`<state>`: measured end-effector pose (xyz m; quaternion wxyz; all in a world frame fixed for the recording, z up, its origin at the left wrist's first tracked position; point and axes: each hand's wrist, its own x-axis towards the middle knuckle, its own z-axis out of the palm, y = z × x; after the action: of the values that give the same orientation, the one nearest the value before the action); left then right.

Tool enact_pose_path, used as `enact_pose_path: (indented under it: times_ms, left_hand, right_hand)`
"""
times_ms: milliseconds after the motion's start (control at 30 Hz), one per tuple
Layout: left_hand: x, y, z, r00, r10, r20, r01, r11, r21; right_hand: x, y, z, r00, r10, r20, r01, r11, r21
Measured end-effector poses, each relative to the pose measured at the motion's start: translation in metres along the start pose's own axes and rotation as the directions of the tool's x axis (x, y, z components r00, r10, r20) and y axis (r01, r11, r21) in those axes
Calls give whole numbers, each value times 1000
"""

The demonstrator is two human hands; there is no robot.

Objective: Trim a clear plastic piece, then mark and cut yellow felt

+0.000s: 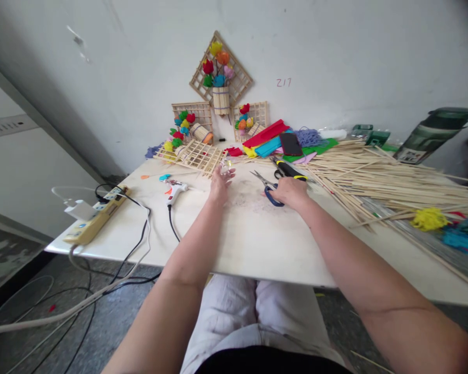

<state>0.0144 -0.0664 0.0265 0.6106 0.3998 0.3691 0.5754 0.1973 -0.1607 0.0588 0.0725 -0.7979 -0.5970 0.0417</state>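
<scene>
Assembled: far diamond-shaped wooden lattice (239, 78), coloured flowers (222, 57). Unassembled: pale wooden sticks (378, 171), right. Right hand (291, 191) grips blue-handled metal scissors (275, 202); left hand (220, 183) half-curled (hold unclear).

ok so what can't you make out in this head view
- What the clear, shiny object by the left hand is: head view, too small and blurred.
- Exact grip of the right hand on the metal scissors with dark blue handles: head view, the hand covers part of them.
- Wording on the dark green cylindrical bottle: head view, too small.
- Full extent of the crumpled bright blue material: head view, cut off by the right edge.
</scene>
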Motion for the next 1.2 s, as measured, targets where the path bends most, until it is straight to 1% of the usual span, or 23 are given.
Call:
enact_pose_path:
  times_ms: [67,133,200,267,300,367,400,467,500,567,633,667,700,733,767,867,967,1067,1200]
  left_hand:
    - [-4,0,4,1000,14,28,-15,999,38]
    - [-10,-1,9,994,29,106,-30,999,13]
    - [-15,-1,13,980,24,199,-18,999,-34]
    - [-19,0,16,968,-4,253,18,998,-55]
    - [-22,1,18,964,-22,266,38,998,-54]
    - [-25,2,20,954,-51,294,69,996,-54]
    - [-27,2,21,946,-65,317,89,994,-60]
    - [-29,2,22,917,-108,384,150,985,-80]
    - [-30,2,22,897,-139,420,191,978,-86]
    - [-30,2,22,854,-206,478,273,959,-74]
    - [-31,2,22,824,-258,505,329,943,-55]
    - [-31,2,22,813,-277,512,349,936,-49]
    - [-31,2,22,805,-291,517,367,929,-50]
    - [-32,2,22,798,-303,521,384,922,-53]
    - [-32,2,22,793,-315,522,401,914,-58]
    - [-34,4,22,786,-355,506,439,897,-53]
    - [-33,6,22,795,-388,467,448,894,-20]
    - [-31,8,21,808,-395,437,434,901,10]
    - [-31,9,21,838,-380,393,393,918,49]
  right_hand:
    - [7,4,4,995,75,-59,-74,997,28]
    - [14,9,9,991,101,-90,-96,994,61]
    - [21,13,14,994,47,-95,-39,996,80]
    - [26,17,18,994,-49,-102,58,995,81]
    - [28,18,20,988,-92,-127,103,991,84]
    - [30,19,23,964,-147,-221,179,975,133]
    - [31,18,24,945,-164,-285,221,958,183]
    - [30,17,26,889,-205,-410,341,893,295]
    - [29,15,27,854,-236,-465,414,849,329]
    - [27,13,29,770,-318,-553,555,763,332]
    - [23,10,32,696,-410,-590,659,692,296]
    - [20,9,33,673,-452,-586,694,661,287]
    - [18,8,34,661,-487,-570,718,632,292]
    - [16,6,35,661,-513,-547,730,608,313]
    - [15,5,36,671,-531,-518,732,587,346]
    - [10,1,37,734,-538,-413,678,554,483]
    - [7,-4,36,792,-504,-344,605,573,553]
    - [4,-7,33,812,-479,-332,578,591,562]
    - [1,-10,31,821,-467,-327,563,573,596]
